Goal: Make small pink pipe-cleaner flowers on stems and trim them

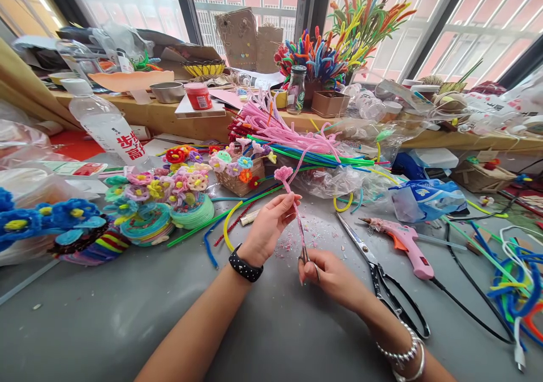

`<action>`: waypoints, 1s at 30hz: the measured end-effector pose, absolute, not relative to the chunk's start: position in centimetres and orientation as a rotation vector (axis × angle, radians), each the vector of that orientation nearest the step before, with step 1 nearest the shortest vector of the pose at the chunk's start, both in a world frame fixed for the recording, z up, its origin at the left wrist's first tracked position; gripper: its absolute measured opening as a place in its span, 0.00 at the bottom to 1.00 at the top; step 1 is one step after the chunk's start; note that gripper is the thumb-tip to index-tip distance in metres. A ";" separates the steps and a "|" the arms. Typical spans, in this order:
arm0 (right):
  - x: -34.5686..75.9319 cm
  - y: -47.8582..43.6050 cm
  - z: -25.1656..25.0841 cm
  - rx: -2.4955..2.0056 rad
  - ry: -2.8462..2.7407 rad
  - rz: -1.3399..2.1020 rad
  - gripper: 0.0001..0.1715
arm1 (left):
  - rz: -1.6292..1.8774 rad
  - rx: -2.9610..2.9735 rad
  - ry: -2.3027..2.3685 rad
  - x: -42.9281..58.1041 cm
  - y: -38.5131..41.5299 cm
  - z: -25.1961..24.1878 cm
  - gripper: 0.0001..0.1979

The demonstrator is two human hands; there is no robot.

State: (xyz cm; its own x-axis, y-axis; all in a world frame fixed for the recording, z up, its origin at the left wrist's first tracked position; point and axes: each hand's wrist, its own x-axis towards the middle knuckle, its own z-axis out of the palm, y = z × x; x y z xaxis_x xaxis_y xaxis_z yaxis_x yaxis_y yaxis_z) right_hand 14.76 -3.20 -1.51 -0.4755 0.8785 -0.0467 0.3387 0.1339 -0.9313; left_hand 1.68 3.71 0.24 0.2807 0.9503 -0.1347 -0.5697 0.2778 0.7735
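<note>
My left hand (271,223) pinches the stem of a pink pipe-cleaner flower (283,173) between thumb and fingers. Its fluffy head stands above my fingertips, and the stem runs down below them. My right hand (328,274) is closed on a small pair of scissors (304,254), with fingers at the handle loops. The blades point up along the lower part of the stem; whether they touch it I cannot tell. Pink and coloured fluff (292,243) is scattered on the grey table (271,325) behind my hands.
Large black-handled scissors (373,269) and a pink glue gun (407,243) with its cord lie at the right. Pink pipe cleaners (288,127) are heaped at the back. Pots of fuzzy flowers (193,212) and a plastic bottle (104,121) stand at the left.
</note>
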 end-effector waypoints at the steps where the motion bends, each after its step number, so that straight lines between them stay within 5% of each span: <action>1: 14.7 -3.2 -1.4 -1.171 -1.886 1.334 0.36 | 1.128 0.677 0.672 1.7 3.7 0.2 0.06; 30: 14.7 -3.3 -1.4 -1.124 -1.803 1.338 0.36 | 1.122 0.731 0.675 2.2 3.3 -0.1 0.06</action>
